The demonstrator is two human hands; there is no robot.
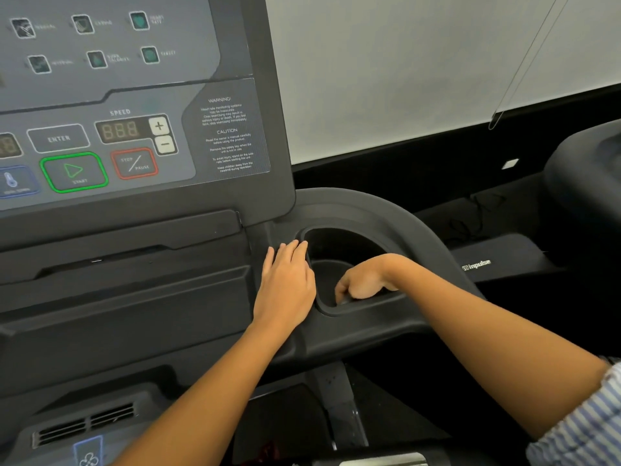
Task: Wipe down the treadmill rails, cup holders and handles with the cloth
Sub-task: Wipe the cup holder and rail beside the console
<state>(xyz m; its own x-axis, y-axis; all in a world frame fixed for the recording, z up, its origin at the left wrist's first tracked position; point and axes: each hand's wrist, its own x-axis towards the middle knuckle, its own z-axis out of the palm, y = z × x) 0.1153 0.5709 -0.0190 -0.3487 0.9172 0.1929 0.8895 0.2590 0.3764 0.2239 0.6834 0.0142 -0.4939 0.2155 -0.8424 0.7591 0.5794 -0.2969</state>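
The black cup holder (339,250) is a deep well in the treadmill's right console arm (386,213). My right hand (361,285) reaches down into it with the fingers curled. They pinch a small grey bit of cloth (343,300) against the holder's near inner wall. Most of the cloth is hidden under the fingers. My left hand (285,284) lies flat with straight fingers on the console just left of the holder, fingertips at its rim.
The control panel (134,136), with its speed display, green start and red stop buttons, rises at the left. A tray ledge (127,264) runs below it. A second treadmill (578,183) stands at the right, and a white wall with a hanging cord (524,62) is behind.
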